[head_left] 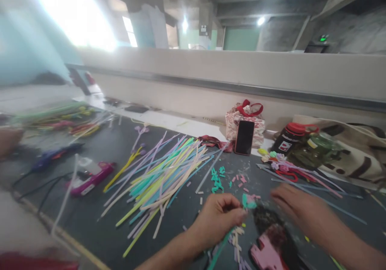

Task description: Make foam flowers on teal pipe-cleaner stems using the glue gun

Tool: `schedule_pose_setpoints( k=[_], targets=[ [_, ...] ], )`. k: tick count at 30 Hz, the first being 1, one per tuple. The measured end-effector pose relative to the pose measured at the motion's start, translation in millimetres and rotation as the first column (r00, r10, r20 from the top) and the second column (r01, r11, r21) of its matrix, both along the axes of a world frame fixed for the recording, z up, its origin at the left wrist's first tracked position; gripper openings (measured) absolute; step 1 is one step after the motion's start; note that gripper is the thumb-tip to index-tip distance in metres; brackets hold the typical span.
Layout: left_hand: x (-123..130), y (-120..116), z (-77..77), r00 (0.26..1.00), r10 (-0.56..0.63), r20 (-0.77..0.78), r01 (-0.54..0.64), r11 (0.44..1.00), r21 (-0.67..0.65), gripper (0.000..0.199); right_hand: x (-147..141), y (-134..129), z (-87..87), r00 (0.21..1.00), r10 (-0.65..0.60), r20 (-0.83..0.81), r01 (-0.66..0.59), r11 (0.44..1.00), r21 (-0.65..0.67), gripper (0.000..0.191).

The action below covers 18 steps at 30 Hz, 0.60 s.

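My left hand (219, 217) is closed in a pinch on a green strip (221, 250), with a small green piece (248, 201) just past its fingertips. To the right, my right hand (294, 199) is blurred by motion, and whether it holds anything cannot be made out. Between and below the hands lies a pink tool (267, 254) beside a dark fuzzy patch. Small green pieces (216, 179) and pink bits (240, 180) are scattered beyond my left hand. A large pile of pastel strips (169, 173) spreads to its left.
A phone (244, 137) stands against a patterned bag (230, 121). At the right are a black bottle (286, 139), a green jar (315, 149) and finished-looking flowers (280, 163). A magenta device (90, 177) and a blue tool (52, 157) with cords lie left. Another person's hand (9, 141) shows at the left edge.
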<state>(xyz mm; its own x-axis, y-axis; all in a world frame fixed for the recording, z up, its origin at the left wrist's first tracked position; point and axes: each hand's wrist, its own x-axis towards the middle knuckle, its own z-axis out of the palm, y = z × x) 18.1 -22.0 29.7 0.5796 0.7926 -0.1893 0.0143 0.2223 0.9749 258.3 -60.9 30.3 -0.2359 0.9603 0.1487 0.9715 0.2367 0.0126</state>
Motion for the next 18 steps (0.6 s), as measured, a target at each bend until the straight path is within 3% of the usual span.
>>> schedule_pose_setpoints(
  k=[1,3,7,12,18],
  targets=[
    [0,-1,-2.1,1.0,-0.007,0.015,0.007,1.0,-0.002,0.018,-20,31,6.4,0.987,0.057,0.148,-0.052,0.998,-0.039,0.02],
    [1,-2,-8.0,1.0,-0.011,0.026,0.011,1.0,-0.01,0.016,-57,88,11.5,0.972,0.117,0.204,-0.112,0.993,-0.033,0.024],
    [3,-1,-18.9,0.999,0.027,0.021,-0.027,1.0,-0.004,0.013,-103,163,-3.6,0.937,0.218,0.273,-0.22,0.975,-0.023,0.024],
    [1,2,-15.8,1.0,0.007,0.025,-0.007,1.0,-0.02,0.017,-106,186,-19.0,0.878,0.325,0.35,-0.317,0.945,-0.081,0.021],
    [-3,2,-4.8,1.0,-0.011,-0.016,0.01,0.999,-0.051,0.023,-91,180,-3.4,0.836,0.414,0.359,-0.405,0.908,-0.105,0.01]
  ],
)
